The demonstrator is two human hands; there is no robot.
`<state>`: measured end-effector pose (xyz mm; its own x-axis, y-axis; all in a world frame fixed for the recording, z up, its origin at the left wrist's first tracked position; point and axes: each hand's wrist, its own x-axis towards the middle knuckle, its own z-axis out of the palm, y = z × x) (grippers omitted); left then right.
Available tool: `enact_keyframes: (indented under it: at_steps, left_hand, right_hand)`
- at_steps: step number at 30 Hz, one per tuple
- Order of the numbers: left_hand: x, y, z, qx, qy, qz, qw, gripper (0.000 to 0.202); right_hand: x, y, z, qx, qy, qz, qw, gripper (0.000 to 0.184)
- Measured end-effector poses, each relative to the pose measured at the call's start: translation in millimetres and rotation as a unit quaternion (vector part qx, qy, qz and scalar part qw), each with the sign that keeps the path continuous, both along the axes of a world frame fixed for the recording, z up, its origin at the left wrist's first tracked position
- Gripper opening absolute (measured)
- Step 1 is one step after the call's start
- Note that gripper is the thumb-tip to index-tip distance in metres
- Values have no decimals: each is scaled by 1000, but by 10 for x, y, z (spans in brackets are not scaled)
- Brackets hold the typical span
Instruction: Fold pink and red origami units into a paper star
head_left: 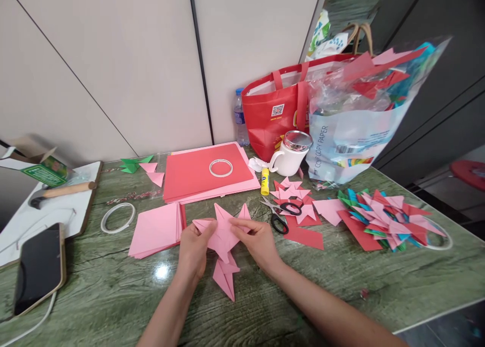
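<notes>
Between my two hands is a pink folded paper star (pixel 223 232) with several points, held just above the table. My left hand (pixel 195 246) pinches its left side, thumb on top. My right hand (pixel 258 238) grips the right side, thumb and fingers closed on the paper. Below the star lies another folded pink paper piece (pixel 226 276), partly covered by it. A stack of pink paper squares (pixel 155 229) lies just left of my left hand. Black-handled scissors (pixel 279 224) rest on red and pink paper pieces to the right of my right hand.
Red sheets (pixel 189 175) bear a tape roll (pixel 221 168) at the back. A yellow glue stick (pixel 264 181), white mug (pixel 291 155), red bag (pixel 265 119) and plastic paper bag (pixel 341 135) stand behind. Colourful folded pieces (pixel 390 218) lie right; a phone (pixel 40 266) and hammer (pixel 64 190) lie left.
</notes>
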<state>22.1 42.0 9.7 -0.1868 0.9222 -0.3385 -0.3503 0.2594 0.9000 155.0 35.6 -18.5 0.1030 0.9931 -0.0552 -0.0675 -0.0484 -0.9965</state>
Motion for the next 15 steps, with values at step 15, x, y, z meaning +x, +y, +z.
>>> enact_keyframes:
  at_steps: [15]
  left_hand:
    - [58,420,-205,33,185,32,982,46]
  right_hand:
    - [17,191,-102,36,-67,-56,995,22]
